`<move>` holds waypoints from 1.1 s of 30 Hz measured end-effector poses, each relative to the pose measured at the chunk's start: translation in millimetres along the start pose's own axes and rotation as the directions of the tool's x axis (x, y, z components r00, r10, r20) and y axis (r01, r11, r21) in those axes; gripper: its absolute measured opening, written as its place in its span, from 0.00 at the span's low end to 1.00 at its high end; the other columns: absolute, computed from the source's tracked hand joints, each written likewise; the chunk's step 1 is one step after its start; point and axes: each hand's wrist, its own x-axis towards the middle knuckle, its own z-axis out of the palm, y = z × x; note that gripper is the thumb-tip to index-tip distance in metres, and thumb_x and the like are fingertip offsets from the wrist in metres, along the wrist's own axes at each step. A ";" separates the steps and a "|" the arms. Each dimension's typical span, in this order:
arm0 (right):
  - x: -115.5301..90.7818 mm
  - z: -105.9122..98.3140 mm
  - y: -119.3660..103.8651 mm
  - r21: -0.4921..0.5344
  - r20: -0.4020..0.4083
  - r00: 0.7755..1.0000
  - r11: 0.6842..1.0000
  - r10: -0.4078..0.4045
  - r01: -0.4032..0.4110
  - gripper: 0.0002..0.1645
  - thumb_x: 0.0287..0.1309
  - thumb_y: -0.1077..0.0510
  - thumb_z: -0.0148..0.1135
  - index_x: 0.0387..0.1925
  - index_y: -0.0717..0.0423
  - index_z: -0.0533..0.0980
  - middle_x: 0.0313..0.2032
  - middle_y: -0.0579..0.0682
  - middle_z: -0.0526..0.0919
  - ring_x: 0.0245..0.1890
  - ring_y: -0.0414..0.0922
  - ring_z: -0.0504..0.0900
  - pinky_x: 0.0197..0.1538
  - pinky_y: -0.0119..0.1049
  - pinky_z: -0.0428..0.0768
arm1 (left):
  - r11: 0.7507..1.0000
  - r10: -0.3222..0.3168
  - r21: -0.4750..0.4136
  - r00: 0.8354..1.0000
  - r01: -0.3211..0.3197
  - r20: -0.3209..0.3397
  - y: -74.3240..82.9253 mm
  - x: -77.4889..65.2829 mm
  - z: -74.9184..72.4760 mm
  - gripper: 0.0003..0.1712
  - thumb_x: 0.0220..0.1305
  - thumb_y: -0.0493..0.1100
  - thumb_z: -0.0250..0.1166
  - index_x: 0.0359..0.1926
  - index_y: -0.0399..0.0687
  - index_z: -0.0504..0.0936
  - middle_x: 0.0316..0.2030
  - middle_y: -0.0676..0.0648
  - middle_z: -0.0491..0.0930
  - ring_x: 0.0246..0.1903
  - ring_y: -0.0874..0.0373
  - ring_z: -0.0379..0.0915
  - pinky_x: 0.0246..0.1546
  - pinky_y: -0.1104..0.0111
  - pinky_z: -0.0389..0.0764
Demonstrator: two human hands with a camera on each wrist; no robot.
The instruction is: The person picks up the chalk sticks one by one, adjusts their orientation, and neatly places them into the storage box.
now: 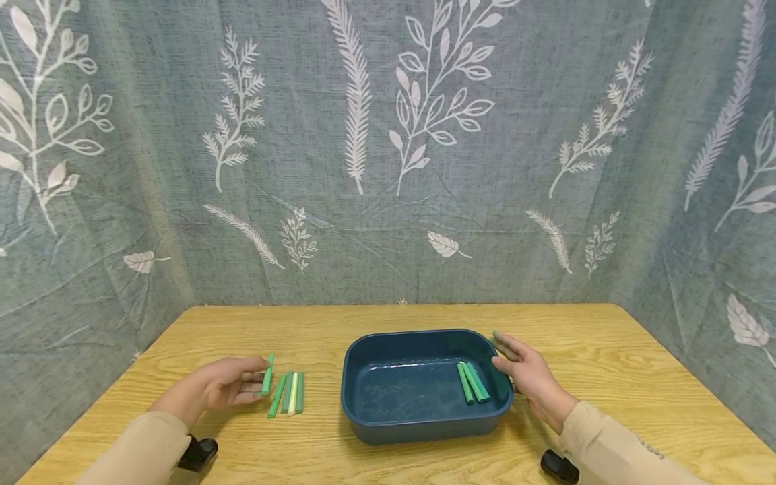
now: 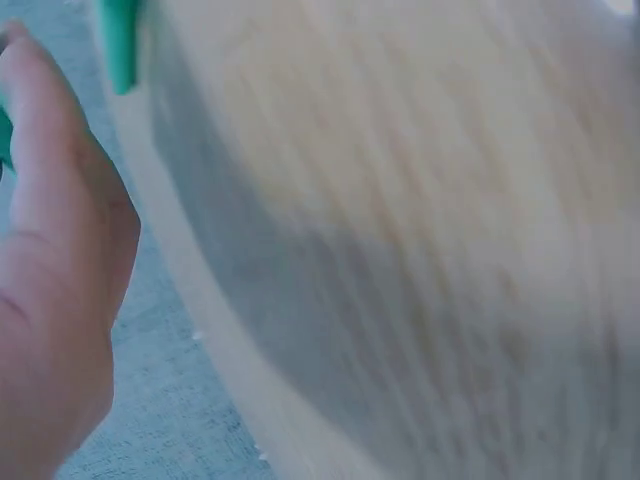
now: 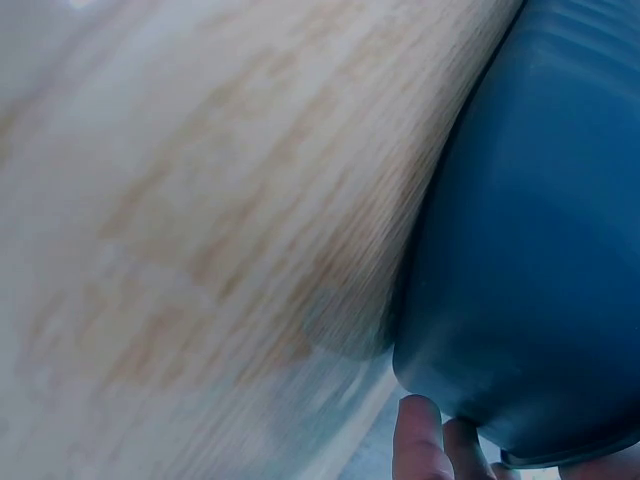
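My left hand [image 1: 227, 384] pinches a green stick [image 1: 267, 377] between thumb and fingers, just above the table. Beside it several thin sticks lie side by side, among them a pale yellow stick [image 1: 294, 394] and a dark green stick [image 1: 300, 393]. In the left wrist view that hand [image 2: 55, 260] shows only partly, with a green stick end [image 2: 120, 50] near the top. My right hand [image 1: 533, 377] holds the right end of a dark blue rectangular tub [image 1: 424, 431], thumb at the rim, fingers outside. Several green sticks [image 1: 473, 382] lie in the tub's right side.
The tub and loose sticks stand on a wood-grain table [image 1: 388, 316]. A grey-blue curtain with white leaf prints [image 1: 388, 202] hangs behind and at both sides. Black devices [image 1: 197, 453] are strapped at both wrists.
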 end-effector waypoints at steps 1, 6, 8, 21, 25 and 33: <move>-0.2 -0.2 0.0 -0.002 0.001 1.000 1.000 -0.001 0.001 0.34 0.72 0.63 0.49 0.75 0.60 0.51 0.72 0.63 0.54 0.69 0.65 0.56 0.45 0.42 0.79 | 0.999 0.008 -0.041 1.000 -0.007 0.020 0.8 -0.7 -0.1 0.33 0.76 0.42 0.47 0.68 0.20 0.48 0.48 0.37 0.75 0.37 0.61 0.80 0.44 0.72 0.82; -0.8 -0.6 0.3 -0.006 0.006 1.000 1.000 -0.002 0.002 0.35 0.72 0.63 0.50 0.75 0.59 0.51 0.72 0.63 0.53 0.69 0.65 0.55 0.46 0.43 0.78 | 0.975 0.051 -0.219 0.995 -0.030 0.089 3.0 -6.1 3.2 0.29 0.78 0.43 0.46 0.68 0.23 0.54 0.41 0.48 0.78 0.40 0.60 0.81 0.47 0.73 0.81; -1.0 -0.5 0.2 -0.002 0.005 1.000 1.000 -0.001 0.001 0.35 0.72 0.63 0.50 0.75 0.59 0.51 0.72 0.63 0.53 0.69 0.65 0.55 0.46 0.43 0.79 | 0.959 0.070 -0.282 0.992 -0.038 0.104 3.9 -7.8 6.6 0.21 0.77 0.42 0.49 0.60 0.28 0.67 0.40 0.48 0.78 0.40 0.60 0.81 0.48 0.74 0.80; -3.6 -2.0 -0.5 0.006 0.010 1.000 1.000 -0.001 0.001 0.35 0.72 0.63 0.50 0.75 0.60 0.51 0.72 0.63 0.53 0.69 0.65 0.55 0.41 0.38 0.76 | 0.956 0.178 -0.258 0.977 -0.143 0.117 18.3 -15.1 29.5 0.41 0.76 0.40 0.52 0.72 0.25 0.37 0.45 0.47 0.78 0.42 0.63 0.80 0.60 0.67 0.72; -4.0 -2.7 -0.3 0.008 0.010 1.000 1.000 0.000 0.000 0.35 0.72 0.63 0.50 0.75 0.60 0.51 0.72 0.63 0.53 0.68 0.65 0.56 0.38 0.38 0.75 | 0.960 0.192 -0.225 0.976 -0.166 0.102 25.5 -18.4 37.0 0.40 0.76 0.40 0.51 0.73 0.25 0.38 0.51 0.39 0.75 0.43 0.63 0.80 0.60 0.65 0.73; -2.0 -2.0 -0.5 0.014 0.019 1.000 1.000 -0.009 0.009 0.35 0.72 0.63 0.50 0.75 0.60 0.51 0.72 0.63 0.53 0.68 0.65 0.57 0.35 0.37 0.75 | 0.971 0.185 -0.177 0.976 -0.163 0.113 40.6 -23.3 50.5 0.38 0.76 0.38 0.49 0.71 0.22 0.38 0.53 0.40 0.71 0.44 0.61 0.80 0.58 0.66 0.75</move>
